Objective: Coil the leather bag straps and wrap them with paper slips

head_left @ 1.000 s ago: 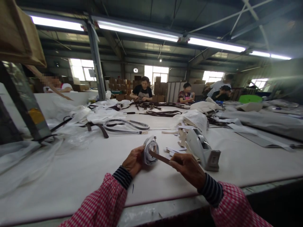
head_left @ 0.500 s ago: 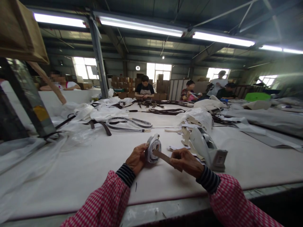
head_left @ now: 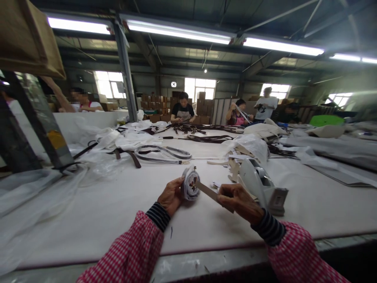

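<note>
My left hand (head_left: 171, 195) grips a rolled-up grey strap coil (head_left: 190, 185) just above the white table (head_left: 97, 220). Metal hardware shows in the coil's centre. My right hand (head_left: 240, 198) is closed on the strap's loose flat end (head_left: 208, 191), which runs from the coil to my fingers. Both sleeves are red-checked with striped cuffs. A grey tape dispenser (head_left: 263, 184) stands right beside my right hand.
Loose grey and brown straps (head_left: 163, 152) and plastic wrapping (head_left: 97, 167) lie further back on the table. Paper scraps (head_left: 235, 165) sit behind the dispenser. A metal post (head_left: 44, 125) stands at the left. Several people work at the far end.
The coil has turned in my left hand, so its centre with the metal hardware now faces me. The view has shifted slightly left; both hands stay on the strap.
</note>
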Demonstrator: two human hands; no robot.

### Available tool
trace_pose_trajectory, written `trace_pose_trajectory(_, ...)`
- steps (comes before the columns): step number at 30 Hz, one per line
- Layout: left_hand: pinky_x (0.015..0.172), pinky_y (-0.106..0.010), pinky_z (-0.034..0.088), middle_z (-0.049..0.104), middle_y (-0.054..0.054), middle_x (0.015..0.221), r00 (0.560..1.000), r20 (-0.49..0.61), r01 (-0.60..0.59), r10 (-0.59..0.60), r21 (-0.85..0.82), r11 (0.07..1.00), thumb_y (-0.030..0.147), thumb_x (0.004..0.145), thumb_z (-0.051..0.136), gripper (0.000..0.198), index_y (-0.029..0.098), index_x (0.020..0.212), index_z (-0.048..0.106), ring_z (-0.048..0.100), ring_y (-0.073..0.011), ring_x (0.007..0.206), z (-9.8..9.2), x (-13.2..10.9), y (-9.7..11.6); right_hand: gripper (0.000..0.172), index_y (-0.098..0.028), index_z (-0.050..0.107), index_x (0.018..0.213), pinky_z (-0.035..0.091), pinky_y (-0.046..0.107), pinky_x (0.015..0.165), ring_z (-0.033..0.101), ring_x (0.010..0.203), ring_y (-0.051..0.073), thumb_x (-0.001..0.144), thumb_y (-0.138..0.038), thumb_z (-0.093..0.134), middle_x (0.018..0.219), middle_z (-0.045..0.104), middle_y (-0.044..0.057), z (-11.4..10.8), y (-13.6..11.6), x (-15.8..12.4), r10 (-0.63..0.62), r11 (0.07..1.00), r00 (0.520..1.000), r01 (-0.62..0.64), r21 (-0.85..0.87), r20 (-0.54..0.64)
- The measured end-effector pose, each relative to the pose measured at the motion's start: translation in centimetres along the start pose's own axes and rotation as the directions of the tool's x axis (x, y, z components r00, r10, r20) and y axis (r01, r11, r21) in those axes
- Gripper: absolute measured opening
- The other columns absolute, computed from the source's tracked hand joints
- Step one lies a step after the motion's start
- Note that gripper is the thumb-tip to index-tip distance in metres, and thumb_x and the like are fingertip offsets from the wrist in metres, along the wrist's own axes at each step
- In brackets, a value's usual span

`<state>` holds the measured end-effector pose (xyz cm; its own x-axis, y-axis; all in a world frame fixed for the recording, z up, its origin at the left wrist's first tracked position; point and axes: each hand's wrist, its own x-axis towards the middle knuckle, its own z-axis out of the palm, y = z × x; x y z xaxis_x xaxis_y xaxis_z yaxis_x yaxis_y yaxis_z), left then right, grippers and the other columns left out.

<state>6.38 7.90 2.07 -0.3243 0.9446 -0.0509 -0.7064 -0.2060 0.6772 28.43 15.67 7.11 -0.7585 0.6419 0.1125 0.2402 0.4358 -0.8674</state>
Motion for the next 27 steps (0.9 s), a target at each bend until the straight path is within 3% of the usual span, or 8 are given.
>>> trace_pose_trajectory(11,0.086,-0.034,0.057,0.077,-0.011,0.098,1.0,-0.002,-0.004,0.004,-0.014,1.0,0.018,0.087,0.064,0.026,0.007,0.11,0.071,0.071,-0.0212,0.086,0.1,-0.1,0.0,0.017,-0.016,0.058,0.064,0.032,0.022,0.046,0.043,0.048,0.009,0.077,-0.028,0.06,0.052,0.049,-0.005,0.4,-0.1,0.8,-0.067,0.994,0.995,0.059,0.097,0.077)
trace_pose_trajectory(21,0.086,-0.032,0.056,0.076,-0.011,0.1,1.0,0.027,-0.006,0.006,0.007,1.0,0.018,0.086,0.066,0.025,0.007,0.108,0.072,0.071,-0.021,0.088,0.0,-0.2,0.0,0.018,-0.016,0.058,0.062,0.031,0.022,0.045,0.043,0.045,0.009,0.074,-0.028,0.062,0.05,0.051,-0.004,0.5,0.6,1.2,-0.037,0.991,0.988,0.018,0.129,0.147)
trace_pose_trajectory(27,0.082,-0.032,0.057,0.076,-0.012,0.101,0.998,0.058,-0.007,0.004,0.051,0.999,0.02,0.087,0.067,0.026,0.007,0.109,0.072,0.07,-0.0211,0.087,0.1,-0.4,0.1,0.017,-0.016,0.058,0.062,0.031,0.022,0.045,0.043,0.045,0.009,0.073,-0.028,0.061,0.049,0.051,-0.005,0.8,0.9,2.5,-0.05,0.995,0.994,0.04,0.093,0.102)
